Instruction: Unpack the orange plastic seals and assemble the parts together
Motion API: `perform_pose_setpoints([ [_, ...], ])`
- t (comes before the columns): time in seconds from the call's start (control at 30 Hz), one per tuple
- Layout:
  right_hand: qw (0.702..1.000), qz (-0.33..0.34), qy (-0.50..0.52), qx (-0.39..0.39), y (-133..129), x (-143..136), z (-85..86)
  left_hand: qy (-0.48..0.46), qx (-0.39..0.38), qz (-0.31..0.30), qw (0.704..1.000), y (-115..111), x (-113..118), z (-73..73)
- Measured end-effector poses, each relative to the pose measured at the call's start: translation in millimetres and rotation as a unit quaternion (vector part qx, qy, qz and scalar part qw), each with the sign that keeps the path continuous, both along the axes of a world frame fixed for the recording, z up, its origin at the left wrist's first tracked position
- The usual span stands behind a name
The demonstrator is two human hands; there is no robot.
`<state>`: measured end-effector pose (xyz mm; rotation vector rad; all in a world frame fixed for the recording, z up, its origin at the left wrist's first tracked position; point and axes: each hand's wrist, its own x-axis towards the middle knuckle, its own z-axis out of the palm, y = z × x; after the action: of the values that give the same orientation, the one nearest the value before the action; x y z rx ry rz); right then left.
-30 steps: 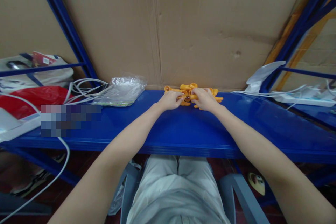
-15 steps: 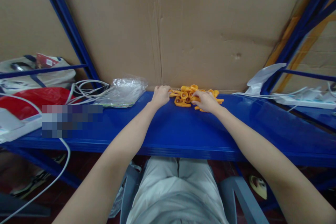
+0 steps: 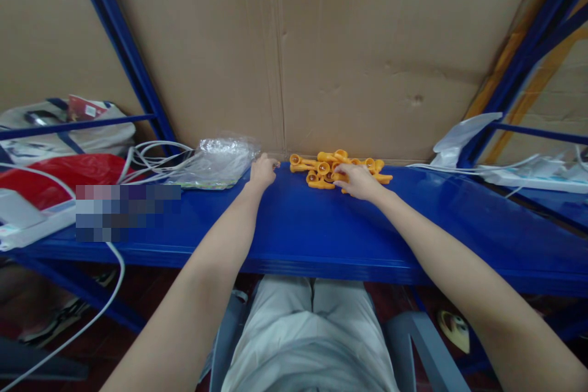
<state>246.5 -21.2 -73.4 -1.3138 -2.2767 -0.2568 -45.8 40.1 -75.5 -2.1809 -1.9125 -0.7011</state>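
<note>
The left hand (image 3: 263,172) has been withdrawn from the orange pieces (image 3: 324,168), their left end thus exposed on the blue tabletop (image 3: 312,226) before the cardboard panel (image 3: 349,73), to beside the plastic bags (image 3: 220,162), fingers curled, contents indeterminable; the pieces' right part is covered by the right hand (image 3: 361,182), fingers half-bent, grip unclear.
</note>
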Motion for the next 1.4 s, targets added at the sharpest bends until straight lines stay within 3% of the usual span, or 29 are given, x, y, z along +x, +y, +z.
perform_pose_setpoints([
  [0.4, 0.999, 0.001, 0.015, -0.030, -4.3, -4.3, 2.0, 0.010, -0.170, 0.095, 0.981, 5.5, 4.0, -7.0],
  [0.7, 0.999, 0.011, 0.016, -0.042, -2.7, -3.8, 0.5, 0.097, -0.234, 0.075, 0.964, 3.0, 14.6, -1.9],
  [1.1, 0.998, -0.004, 0.004, -0.068, -8.6, -7.7, 4.0, 0.044, -0.184, 0.093, 0.978, 2.0, 3.6, -9.6],
  [1.4, 0.999, 0.017, 0.008, -0.034, -1.8, -3.3, -2.7, 0.037, -0.080, 0.146, 0.985, -3.2, 4.9, -2.3],
])
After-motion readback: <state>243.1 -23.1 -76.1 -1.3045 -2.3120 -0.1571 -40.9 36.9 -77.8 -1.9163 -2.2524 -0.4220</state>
